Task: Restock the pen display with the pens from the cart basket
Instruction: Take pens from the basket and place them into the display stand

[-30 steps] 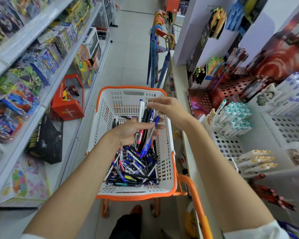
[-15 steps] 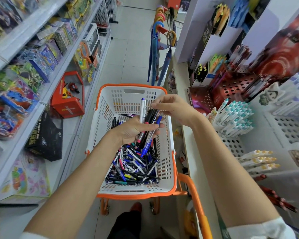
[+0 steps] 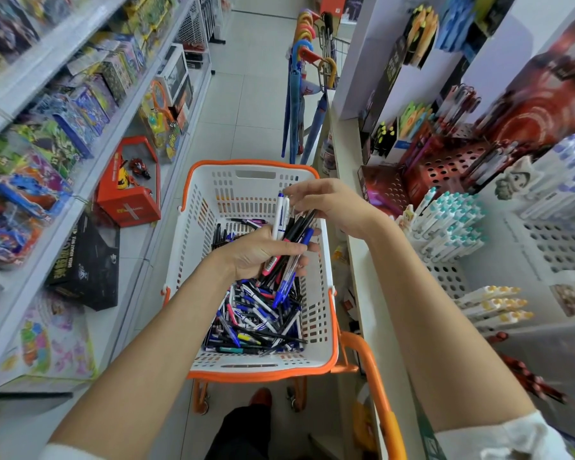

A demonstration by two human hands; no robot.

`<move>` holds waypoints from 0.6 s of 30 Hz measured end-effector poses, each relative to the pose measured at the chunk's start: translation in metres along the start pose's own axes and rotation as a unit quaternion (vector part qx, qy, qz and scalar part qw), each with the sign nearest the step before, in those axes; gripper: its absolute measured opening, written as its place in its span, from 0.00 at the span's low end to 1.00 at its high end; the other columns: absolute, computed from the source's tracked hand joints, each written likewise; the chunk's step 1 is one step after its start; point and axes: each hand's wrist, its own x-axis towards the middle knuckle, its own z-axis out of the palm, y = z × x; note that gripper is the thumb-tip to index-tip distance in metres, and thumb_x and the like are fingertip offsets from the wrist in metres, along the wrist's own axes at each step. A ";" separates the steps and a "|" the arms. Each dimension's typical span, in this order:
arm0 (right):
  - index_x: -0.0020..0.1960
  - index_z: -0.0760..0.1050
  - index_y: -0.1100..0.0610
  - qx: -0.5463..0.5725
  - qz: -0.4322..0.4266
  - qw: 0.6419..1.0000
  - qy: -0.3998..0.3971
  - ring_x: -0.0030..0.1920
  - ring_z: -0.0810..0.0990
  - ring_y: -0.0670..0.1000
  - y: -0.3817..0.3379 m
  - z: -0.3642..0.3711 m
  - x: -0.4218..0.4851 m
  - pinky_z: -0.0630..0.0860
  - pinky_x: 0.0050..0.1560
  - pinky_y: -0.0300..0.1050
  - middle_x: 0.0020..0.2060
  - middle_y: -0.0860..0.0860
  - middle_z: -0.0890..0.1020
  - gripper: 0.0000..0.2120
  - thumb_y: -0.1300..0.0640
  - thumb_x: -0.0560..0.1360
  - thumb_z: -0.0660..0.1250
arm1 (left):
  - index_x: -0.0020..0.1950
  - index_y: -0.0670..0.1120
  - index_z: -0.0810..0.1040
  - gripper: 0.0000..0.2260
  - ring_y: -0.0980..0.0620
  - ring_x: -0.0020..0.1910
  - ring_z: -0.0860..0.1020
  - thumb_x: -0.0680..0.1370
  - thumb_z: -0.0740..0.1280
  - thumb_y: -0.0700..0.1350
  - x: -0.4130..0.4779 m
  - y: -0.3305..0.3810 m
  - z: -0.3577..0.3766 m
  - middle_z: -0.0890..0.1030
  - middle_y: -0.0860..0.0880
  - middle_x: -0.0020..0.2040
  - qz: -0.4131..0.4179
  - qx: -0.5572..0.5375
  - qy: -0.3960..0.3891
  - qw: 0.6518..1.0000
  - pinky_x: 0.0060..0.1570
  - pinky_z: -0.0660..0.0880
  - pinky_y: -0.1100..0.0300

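Note:
A white cart basket (image 3: 243, 180) with an orange rim stands in the aisle, its bottom covered by a heap of loose pens (image 3: 256, 320). My left hand (image 3: 256, 252) grips a bundle of pens (image 3: 291, 234) upright above the heap. My right hand (image 3: 329, 202) reaches in from the right, and its fingertips pinch the tops of the dark pens in that bundle. The pen display (image 3: 452, 224) sits on the counter to the right, with rows of white pens standing in perforated racks.
Toy shelves (image 3: 63, 134) line the left side of the aisle. Umbrellas (image 3: 299, 94) hang beyond the basket. The cart's orange handle (image 3: 375, 386) runs along the white counter edge (image 3: 356, 260). A red perforated rack (image 3: 445, 167) stands behind the white pens.
My right hand has shifted slightly right along the pen tops, and the bundle's dark pens now fan out toward it. The left hand has kept its grip.

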 end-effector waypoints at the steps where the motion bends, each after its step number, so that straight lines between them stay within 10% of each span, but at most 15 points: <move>1: 0.55 0.83 0.55 -0.014 0.000 1.000 -0.011 0.53 0.83 0.50 -0.001 0.000 0.000 0.78 0.57 0.43 0.50 0.51 0.86 0.10 0.62 0.76 0.70 | 0.57 0.42 0.82 0.12 0.48 0.41 0.82 0.74 0.69 0.36 -0.001 0.001 0.000 0.83 0.38 0.51 -0.005 0.005 -0.006 1.000 0.47 0.82 0.51; 11: 0.47 0.78 0.59 0.056 -0.090 0.977 0.183 0.44 0.80 0.55 -0.011 -0.014 0.001 0.79 0.55 0.54 0.45 0.62 0.83 0.04 0.58 0.79 0.69 | 0.60 0.40 0.79 0.12 0.52 0.39 0.81 0.77 0.66 0.35 -0.001 -0.003 -0.003 0.84 0.42 0.49 -0.013 -0.035 0.006 0.999 0.42 0.81 0.58; 18: 0.51 0.83 0.59 -0.101 -0.019 0.992 0.076 0.41 0.80 0.46 -0.009 -0.010 0.003 0.80 0.47 0.39 0.50 0.57 0.85 0.07 0.58 0.79 0.68 | 0.56 0.37 0.77 0.08 0.52 0.34 0.79 0.79 0.63 0.32 -0.001 -0.005 0.001 0.82 0.43 0.44 -0.036 -0.023 -0.015 0.999 0.36 0.78 0.59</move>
